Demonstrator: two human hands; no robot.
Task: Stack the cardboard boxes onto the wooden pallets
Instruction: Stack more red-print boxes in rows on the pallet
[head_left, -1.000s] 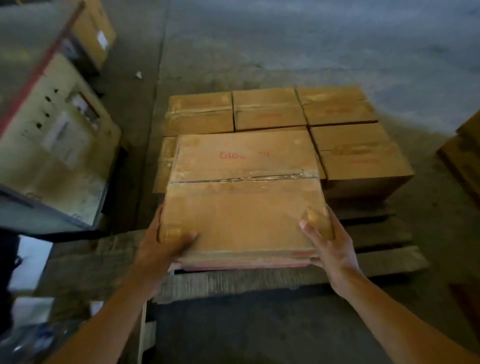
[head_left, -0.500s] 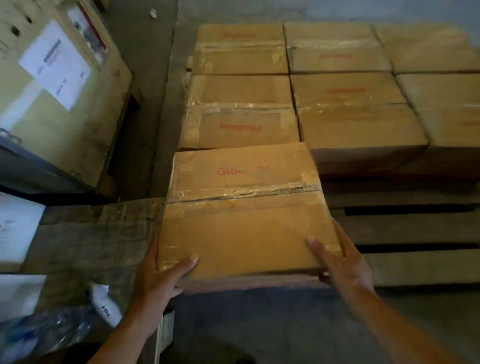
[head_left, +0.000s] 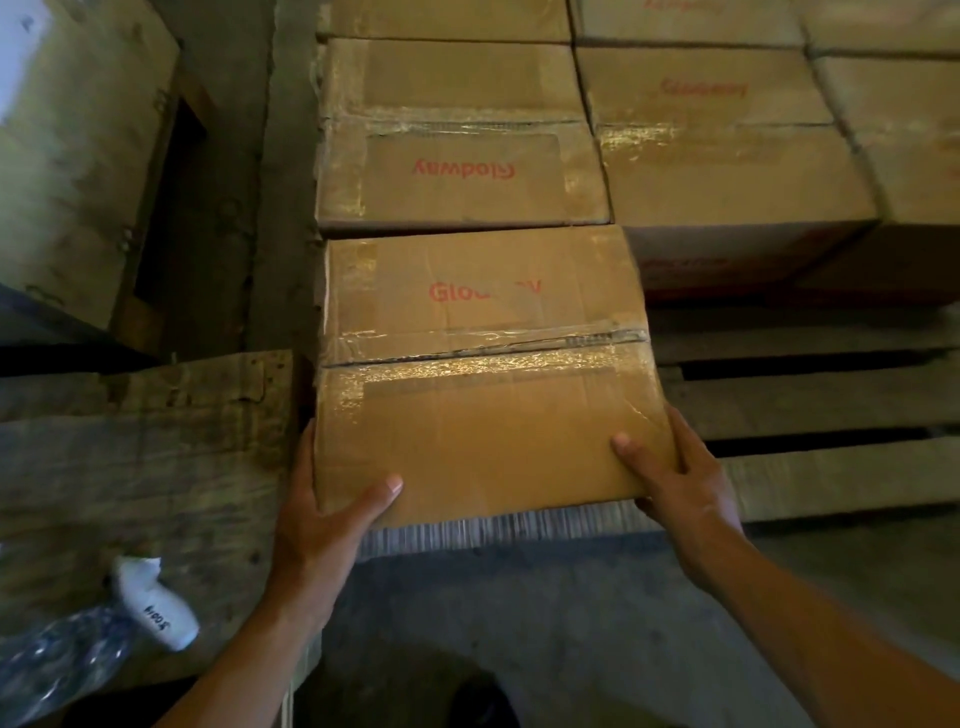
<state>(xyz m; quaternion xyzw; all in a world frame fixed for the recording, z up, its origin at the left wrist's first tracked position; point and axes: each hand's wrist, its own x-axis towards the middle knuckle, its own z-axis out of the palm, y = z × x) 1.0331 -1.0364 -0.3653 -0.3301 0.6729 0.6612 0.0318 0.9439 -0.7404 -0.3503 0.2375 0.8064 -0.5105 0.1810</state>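
1. A taped cardboard box (head_left: 483, 364) with red "Glo…" lettering on its lid sits at the near-left corner of a wooden pallet (head_left: 810, 410). Its near edge is level with the pallet's front board.
2. The left hand (head_left: 322, 514) grips the box's near-left corner, with the thumb lying across the lid and the fingers wrapped down the left side.
3. The right hand (head_left: 680, 478) grips the near-right corner the same way, thumb on the lid and fingers along the right side.
4. Whether the box's weight rests fully on the pallet or is partly carried by the hands cannot be told.
5. The box's far edge lies just against a second box (head_left: 462, 171), whose red "Glodway" print reads upside down.
6. To the right of that one stands a third box (head_left: 727, 176), with more cartons in a row behind, all on the same pallet.
7. Bare pallet slats show to the right of the held box.
8. A neighbouring pallet (head_left: 145, 467) of rough planks lies to the left, carrying a white object (head_left: 156, 603) with handwritten marks and some crumpled clear plastic (head_left: 57, 660).
9. A large pale crate (head_left: 78, 145) stands at upper left, and the concrete floor (head_left: 571, 623) shows below the hands.
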